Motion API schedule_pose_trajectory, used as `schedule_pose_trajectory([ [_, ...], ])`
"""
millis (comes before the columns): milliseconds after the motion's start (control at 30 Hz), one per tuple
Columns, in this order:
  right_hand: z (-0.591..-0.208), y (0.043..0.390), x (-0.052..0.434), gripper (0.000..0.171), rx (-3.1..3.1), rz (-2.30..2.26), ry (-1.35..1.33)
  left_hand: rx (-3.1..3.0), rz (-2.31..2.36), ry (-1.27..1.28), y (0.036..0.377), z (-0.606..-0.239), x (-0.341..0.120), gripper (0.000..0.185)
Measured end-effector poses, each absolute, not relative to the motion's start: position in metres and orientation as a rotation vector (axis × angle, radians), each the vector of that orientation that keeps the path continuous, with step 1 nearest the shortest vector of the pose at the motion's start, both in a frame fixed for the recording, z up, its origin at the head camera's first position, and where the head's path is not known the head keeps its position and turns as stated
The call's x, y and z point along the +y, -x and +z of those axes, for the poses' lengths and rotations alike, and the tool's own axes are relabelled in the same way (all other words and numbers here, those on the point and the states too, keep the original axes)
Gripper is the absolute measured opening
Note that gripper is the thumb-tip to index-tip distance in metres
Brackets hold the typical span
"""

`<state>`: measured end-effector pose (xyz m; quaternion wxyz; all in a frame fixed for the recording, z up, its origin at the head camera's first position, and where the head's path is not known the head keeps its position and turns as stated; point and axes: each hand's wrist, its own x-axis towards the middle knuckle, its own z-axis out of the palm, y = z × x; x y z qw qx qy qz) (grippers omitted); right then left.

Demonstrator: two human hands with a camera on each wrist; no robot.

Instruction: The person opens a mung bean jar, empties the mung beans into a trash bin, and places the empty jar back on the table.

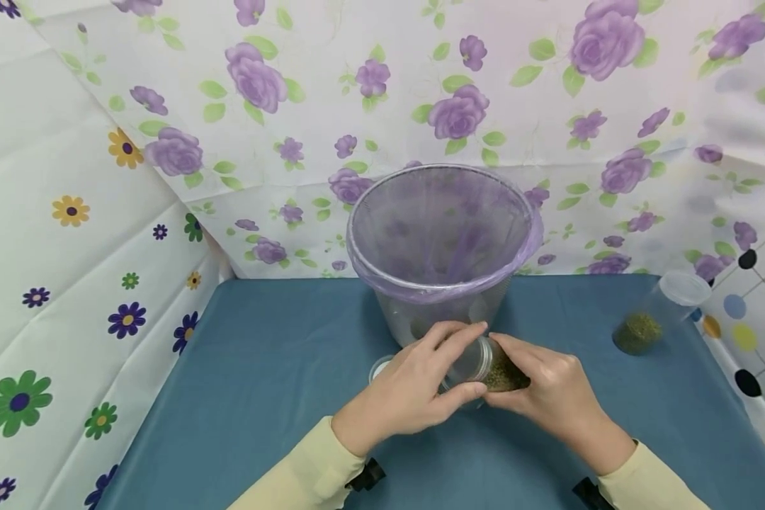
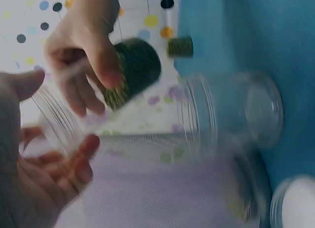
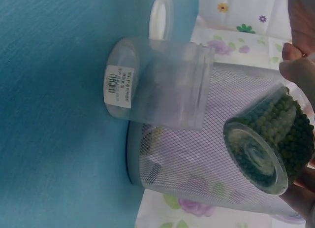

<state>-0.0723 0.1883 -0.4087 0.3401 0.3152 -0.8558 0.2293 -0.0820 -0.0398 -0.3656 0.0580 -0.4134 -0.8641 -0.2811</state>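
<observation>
My right hand (image 1: 554,386) grips a clear plastic jar (image 1: 506,368), tilted on its side, partly filled with small round green beans (image 3: 283,132). My left hand (image 1: 414,386) holds the same jar near its threaded mouth, thumb on one side and fingers on the other. Below the hands an empty clear jar (image 3: 162,85) stands upright on the table, uncapped, with a barcode label (image 3: 118,86) low on its side. Beside it lies a white lid (image 2: 298,203), mostly hidden by my left hand in the head view.
A mesh wastebasket (image 1: 443,292) with a purple bag liner stands just behind the hands. Another clear jar (image 1: 637,333) with green contents stands at the right of the blue-covered table (image 1: 261,354). Flowered sheets (image 1: 331,92) hang behind and at the left.
</observation>
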Motion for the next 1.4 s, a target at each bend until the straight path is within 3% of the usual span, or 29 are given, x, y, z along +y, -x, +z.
schedule_pose_trajectory([
  [200,-0.409,0.072,0.19,0.069,-2.241,0.627,-0.866,-2.468,-0.759,1.4,0.087,-0.369,-0.043,0.061],
  [700,-0.413,0.073,0.19,0.062,-2.196,0.66,-0.871,-2.483,-0.723,1.336,0.082,-0.369,-0.037,0.056],
  [1100,-0.413,0.073,0.187,0.061,-2.146,0.63,-0.839,-2.597,-0.715,1.161,0.075,-0.367,-0.03,0.055],
  [1400,-0.417,0.071,0.181,0.066,-2.15,0.589,-0.8,-2.793,-0.85,0.811,0.068,-0.36,-0.022,0.065],
])
